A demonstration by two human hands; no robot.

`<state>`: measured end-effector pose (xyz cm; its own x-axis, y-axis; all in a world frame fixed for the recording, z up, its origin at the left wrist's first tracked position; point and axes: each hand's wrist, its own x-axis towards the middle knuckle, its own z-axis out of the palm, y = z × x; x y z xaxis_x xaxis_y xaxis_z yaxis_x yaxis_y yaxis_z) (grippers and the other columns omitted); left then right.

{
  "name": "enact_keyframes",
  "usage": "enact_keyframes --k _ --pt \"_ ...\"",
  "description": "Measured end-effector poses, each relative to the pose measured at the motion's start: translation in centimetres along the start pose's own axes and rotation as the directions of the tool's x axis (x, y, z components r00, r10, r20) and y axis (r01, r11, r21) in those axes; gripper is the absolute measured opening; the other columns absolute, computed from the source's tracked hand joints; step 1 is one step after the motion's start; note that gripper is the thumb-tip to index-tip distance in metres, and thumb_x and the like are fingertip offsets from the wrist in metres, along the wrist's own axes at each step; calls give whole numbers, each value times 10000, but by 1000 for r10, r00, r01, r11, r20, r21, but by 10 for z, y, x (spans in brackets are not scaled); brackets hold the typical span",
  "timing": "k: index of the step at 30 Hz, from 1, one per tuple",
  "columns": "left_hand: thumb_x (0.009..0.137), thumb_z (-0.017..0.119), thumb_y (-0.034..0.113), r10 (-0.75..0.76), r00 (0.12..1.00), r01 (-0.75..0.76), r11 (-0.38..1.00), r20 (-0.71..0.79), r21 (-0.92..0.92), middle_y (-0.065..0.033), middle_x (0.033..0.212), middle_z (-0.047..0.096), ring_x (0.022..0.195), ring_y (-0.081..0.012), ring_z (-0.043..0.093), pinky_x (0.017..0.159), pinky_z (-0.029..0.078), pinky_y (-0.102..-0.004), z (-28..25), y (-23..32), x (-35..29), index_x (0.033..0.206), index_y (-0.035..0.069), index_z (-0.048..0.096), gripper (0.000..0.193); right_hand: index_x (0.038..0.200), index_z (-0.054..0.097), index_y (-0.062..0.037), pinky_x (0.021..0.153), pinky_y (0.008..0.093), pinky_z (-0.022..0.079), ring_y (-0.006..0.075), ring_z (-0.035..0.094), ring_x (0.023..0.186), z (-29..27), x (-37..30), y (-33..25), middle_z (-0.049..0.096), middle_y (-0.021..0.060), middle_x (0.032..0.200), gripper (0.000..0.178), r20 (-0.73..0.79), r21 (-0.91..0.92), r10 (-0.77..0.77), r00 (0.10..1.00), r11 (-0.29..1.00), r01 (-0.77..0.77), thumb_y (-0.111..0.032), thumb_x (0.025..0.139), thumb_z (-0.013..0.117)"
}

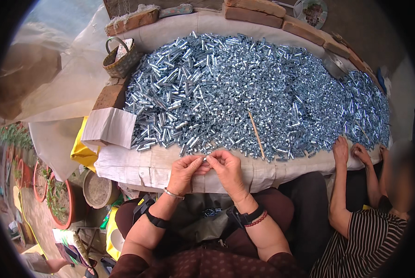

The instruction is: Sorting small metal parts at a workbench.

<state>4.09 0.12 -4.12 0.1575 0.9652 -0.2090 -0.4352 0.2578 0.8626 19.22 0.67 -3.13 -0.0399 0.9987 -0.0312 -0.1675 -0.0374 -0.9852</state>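
Left hand (184,171) and right hand (228,170) meet fingertip to fingertip in the head view, above the near edge of the cloth-covered tabletop (142,167), each drawn to a narrow pinch on one small silvery piece (204,159). That piece sits between the two thumbs, so neither hand is clearly nearer to it; the fingers hide much of it, and which way its long axis runs cannot be told. Beyond the fingertips, toward the far edge, spreads a broad pile of metal tubes (244,92), its near fringe close to the hands. Longer tubes lie at mixed angles toward the tabletop's left end, while smaller ones crowd toward its right end. A thin wooden stick (256,134) lies to the right of and beyond the right hand, its length running away from the near edge and leaning left. Bricks (253,15) line the far edge, a woven basket (120,68) stands by the far left corner, and a white sheet (107,126) lies at the left edge. Along the near edge, well to the right, a co-worker's hand (341,152) touches the pile's border.
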Motion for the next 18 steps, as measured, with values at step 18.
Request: enact_keyframes --k 18 --pt "903 585 117 -45 998 42 996 35 75 -128 899 679 770 -136 657 700 537 -239 1 6 3 1075 -41 625 238 890 610 42 654 205 504 87 622 731 -11 2 -11 650 55 815 107 63 111 57 996 992 -63 -51 844 634"
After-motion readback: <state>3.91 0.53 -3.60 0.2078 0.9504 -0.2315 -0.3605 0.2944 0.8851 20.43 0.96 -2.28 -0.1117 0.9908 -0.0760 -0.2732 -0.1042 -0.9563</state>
